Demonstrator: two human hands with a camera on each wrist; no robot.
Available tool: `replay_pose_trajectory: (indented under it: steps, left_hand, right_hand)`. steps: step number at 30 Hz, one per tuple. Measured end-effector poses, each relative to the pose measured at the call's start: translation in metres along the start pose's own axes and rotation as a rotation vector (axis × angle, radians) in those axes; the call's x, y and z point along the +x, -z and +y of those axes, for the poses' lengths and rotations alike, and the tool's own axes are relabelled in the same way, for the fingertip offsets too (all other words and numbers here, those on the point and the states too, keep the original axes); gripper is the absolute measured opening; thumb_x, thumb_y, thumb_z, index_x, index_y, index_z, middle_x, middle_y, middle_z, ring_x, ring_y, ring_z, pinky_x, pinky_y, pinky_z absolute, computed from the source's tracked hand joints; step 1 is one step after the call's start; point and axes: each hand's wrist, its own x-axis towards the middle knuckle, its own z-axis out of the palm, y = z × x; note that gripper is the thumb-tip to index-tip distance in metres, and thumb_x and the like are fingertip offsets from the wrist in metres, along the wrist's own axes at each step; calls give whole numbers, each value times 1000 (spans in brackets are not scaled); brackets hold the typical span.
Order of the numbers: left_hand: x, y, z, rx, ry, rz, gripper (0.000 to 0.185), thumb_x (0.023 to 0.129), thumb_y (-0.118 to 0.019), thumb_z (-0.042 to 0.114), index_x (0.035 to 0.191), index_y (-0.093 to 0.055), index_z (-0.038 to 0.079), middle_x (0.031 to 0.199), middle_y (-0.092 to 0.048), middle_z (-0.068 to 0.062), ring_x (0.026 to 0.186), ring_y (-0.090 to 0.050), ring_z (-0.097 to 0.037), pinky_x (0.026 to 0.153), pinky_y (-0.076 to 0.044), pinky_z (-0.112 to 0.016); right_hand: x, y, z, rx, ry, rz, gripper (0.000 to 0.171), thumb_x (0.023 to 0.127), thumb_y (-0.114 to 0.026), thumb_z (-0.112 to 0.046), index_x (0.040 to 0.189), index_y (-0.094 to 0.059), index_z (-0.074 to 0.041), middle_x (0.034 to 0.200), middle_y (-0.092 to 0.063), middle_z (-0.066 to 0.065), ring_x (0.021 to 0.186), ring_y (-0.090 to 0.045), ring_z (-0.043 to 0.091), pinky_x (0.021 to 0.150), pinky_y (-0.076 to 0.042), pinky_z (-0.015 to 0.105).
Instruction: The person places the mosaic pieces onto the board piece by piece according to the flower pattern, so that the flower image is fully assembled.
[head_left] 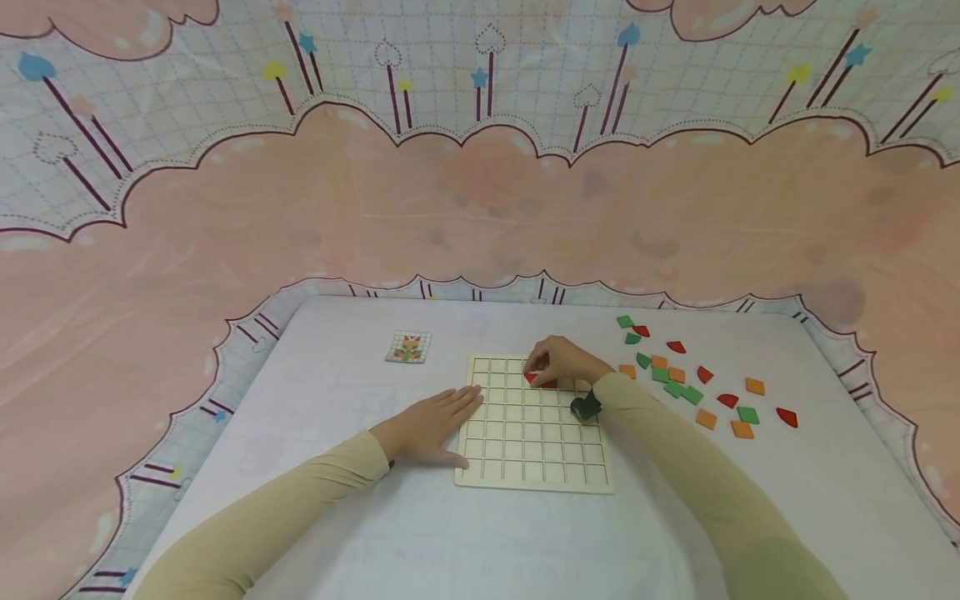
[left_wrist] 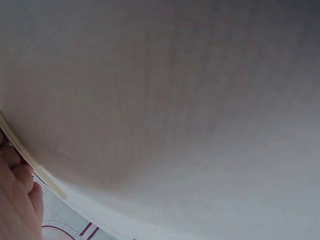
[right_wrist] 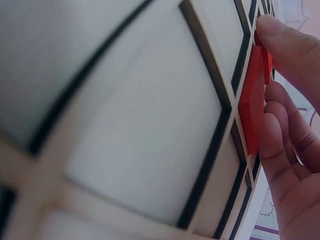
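While my left hand [head_left: 431, 425] lies flat against the side of the grid board [head_left: 534, 454] so it stays put, my right hand [head_left: 561, 361] pinches a red piece [right_wrist: 252, 95] and presses it into a square near the top.

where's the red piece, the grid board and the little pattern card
red piece [right_wrist: 252, 95], right wrist view, on its flat red face
grid board [head_left: 534, 475], head view, on its near wooden rim
pattern card [head_left: 408, 347], head view, on the middle of the card
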Motion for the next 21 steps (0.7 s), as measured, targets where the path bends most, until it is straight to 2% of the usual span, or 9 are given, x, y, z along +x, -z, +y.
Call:
replay_pose_trajectory:
  steps: [12, 15, 21]
  left_hand:
    - [1, -1, -1, 12, -7, 1, 102, 83, -41, 74, 152, -8, 7, 160, -7, -9, 148, -10, -21, 120, -18, -35]
    - [1, -1, -1, 9, -4, 4, 102, 83, -42, 74, 152, -9, 7, 160, -7, -9, 148, -11, -21, 120, -19, -36]
    - [0, 0, 0, -10, 7, -4, 102, 83, -42, 74, 152, -8, 7, 160, -6, -7, 148, -10, -20, 120, -18, -36]
  right_hand:
    - [-1, -2, 2, -12, -55, 35, 11, 73, -80, -11, 83, -75, -10, 85, -66, 2, 74, -55, 9, 67, -48, 19]
    - [-2, -2, 4, -5, -43, 39, 11, 73, -79, -11, 83, -75, -10, 85, -66, 2, 74, -55, 9, 67, -49, 20]
    - [-9, 7, 5, 79, -39, 57, 18, 72, -81, -14, 88, -75, -9, 85, -68, 3, 74, -57, 9, 68, -50, 21]
